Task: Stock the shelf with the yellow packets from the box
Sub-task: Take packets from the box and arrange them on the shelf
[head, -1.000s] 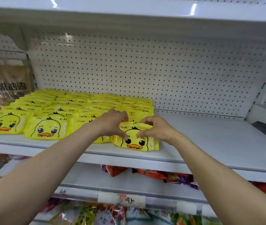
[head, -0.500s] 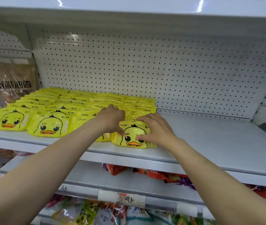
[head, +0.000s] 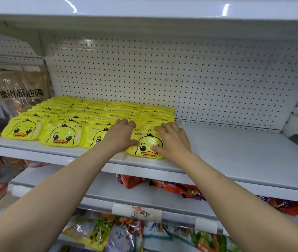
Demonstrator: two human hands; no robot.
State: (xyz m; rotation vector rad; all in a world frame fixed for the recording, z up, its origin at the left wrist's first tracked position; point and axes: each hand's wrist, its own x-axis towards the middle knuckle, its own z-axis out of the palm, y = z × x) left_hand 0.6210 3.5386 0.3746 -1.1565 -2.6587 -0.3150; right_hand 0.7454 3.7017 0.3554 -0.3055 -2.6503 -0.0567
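Clearly these are soft goods: the front yellow packet (head: 149,145) under my hands is a glossy film pouch, plump in the middle and flat at its sealed edges, printed with a duck face, and I judge it light, squashy and a little slippery, nothing that would break. It lies at the front of the white metal shelf (head: 235,157), at the right end of the front row, touching the neighbouring packet on its left. My left hand (head: 121,136) rests with fingers spread and only lightly bent across the seam between that neighbour and this packet, thumb against its left edge; my right hand (head: 173,140) lies flat over its right half, fingers reaching towards the packets behind. Neither hand pinches anything; both press down. The rows of yellow packets (head: 93,115) overlap like shingles back towards the perforated back panel (head: 181,79), and the film shows creases and highlights. For handling I would take a packet by its two short edges, where the seal gives something firmer, since the smooth belly would likely slide. No box shows in my view.
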